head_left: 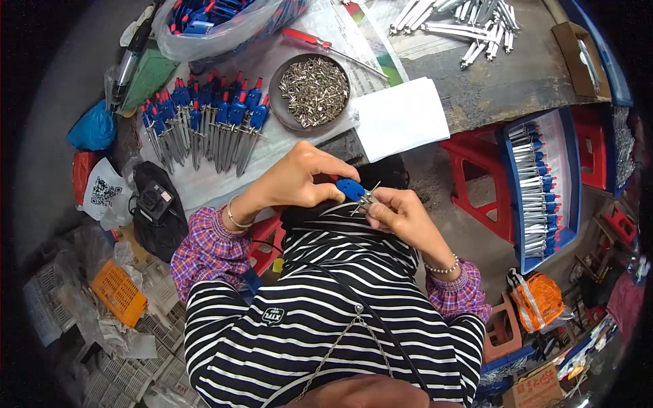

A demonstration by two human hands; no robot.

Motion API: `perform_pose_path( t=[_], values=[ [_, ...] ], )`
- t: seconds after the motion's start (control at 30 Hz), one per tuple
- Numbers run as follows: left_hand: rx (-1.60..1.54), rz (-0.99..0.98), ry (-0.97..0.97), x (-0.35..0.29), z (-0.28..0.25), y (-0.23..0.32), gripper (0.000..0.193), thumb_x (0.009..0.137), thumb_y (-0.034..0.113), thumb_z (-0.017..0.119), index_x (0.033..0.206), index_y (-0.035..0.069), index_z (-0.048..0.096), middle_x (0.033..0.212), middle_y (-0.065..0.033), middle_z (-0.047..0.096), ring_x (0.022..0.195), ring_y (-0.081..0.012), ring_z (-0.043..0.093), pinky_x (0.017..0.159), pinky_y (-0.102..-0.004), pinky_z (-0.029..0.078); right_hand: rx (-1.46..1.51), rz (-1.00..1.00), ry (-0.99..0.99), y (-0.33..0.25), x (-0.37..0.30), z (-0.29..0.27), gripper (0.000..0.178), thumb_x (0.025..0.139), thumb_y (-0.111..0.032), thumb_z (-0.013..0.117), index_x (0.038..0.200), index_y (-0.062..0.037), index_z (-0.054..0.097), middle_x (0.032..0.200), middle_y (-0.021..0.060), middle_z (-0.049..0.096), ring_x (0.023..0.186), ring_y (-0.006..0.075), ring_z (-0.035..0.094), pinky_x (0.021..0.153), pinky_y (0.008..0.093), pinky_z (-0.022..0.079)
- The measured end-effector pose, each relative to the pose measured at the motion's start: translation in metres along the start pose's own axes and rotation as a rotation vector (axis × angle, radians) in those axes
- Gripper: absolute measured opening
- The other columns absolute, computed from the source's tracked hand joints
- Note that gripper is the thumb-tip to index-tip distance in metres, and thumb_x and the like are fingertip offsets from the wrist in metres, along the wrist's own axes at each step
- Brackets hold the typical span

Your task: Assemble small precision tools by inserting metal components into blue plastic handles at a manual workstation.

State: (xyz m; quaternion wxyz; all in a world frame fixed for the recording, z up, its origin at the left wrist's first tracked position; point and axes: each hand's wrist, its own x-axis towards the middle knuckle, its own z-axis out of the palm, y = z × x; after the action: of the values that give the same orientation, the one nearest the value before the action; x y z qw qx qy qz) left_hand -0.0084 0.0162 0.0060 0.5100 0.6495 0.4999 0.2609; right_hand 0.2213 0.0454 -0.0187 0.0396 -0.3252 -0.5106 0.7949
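Over my lap, both hands hold a small tool with a blue plastic body and thin metal arms sticking out crosswise. My left hand pinches its left end between thumb and fingers, where a bit of red shows. The fingers of my right hand are closed on its metal end. Beyond my left hand, a dish of small metal pins stands on the paper-covered bench. Left of the dish lies a pile of similar blue tools with red tips and long metal shafts, laid side by side.
A red screwdriver lies behind the dish, near a plastic bag of blue parts. White paper hangs over the bench edge. Loose metal pieces lie at far right. A blue tray of tools sits beside a red stool.
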Motion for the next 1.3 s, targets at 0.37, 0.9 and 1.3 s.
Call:
perform_pose_path(
  t=[0.37,0.9,1.3],
  values=[
    [-0.017,-0.025,0.011,0.004,-0.001,-0.007,0.030,0.059,0.002,0.073,0.089,0.001,0.069,0.074,-0.0121,0.067,0.062,-0.0198,0.066,0.056,-0.0274,0.049,0.046,0.074,-0.017,0.001,0.008,-0.002,0.016,0.092,-0.012,0.052,0.084,-0.0007,0.059,0.065,-0.0037,0.053,0.056,0.0008,0.042,0.048,0.0159,0.031],
    [-0.020,0.054,0.141,0.003,0.008,-0.012,0.031,0.061,0.003,0.074,0.091,0.002,0.069,0.071,-0.0099,0.067,0.055,-0.0158,0.061,0.050,-0.0260,0.045,0.050,0.082,-0.002,-0.004,0.006,-0.009,0.015,0.091,-0.013,0.054,0.083,-0.0017,0.060,0.067,-0.0046,0.054,0.058,-0.0002,0.042,0.049,0.0153,0.030],
    [-0.043,0.006,0.055,0.007,0.001,-0.012,0.031,0.060,0.004,0.075,0.091,0.002,0.069,0.074,-0.0115,0.068,0.060,-0.0176,0.064,0.055,-0.0264,0.048,0.027,0.097,0.009,-0.008,0.007,-0.009,0.015,0.089,-0.010,0.053,0.081,0.0007,0.061,0.063,-0.0016,0.055,0.058,0.0042,0.045,0.052,0.0211,0.035]
  ],
)
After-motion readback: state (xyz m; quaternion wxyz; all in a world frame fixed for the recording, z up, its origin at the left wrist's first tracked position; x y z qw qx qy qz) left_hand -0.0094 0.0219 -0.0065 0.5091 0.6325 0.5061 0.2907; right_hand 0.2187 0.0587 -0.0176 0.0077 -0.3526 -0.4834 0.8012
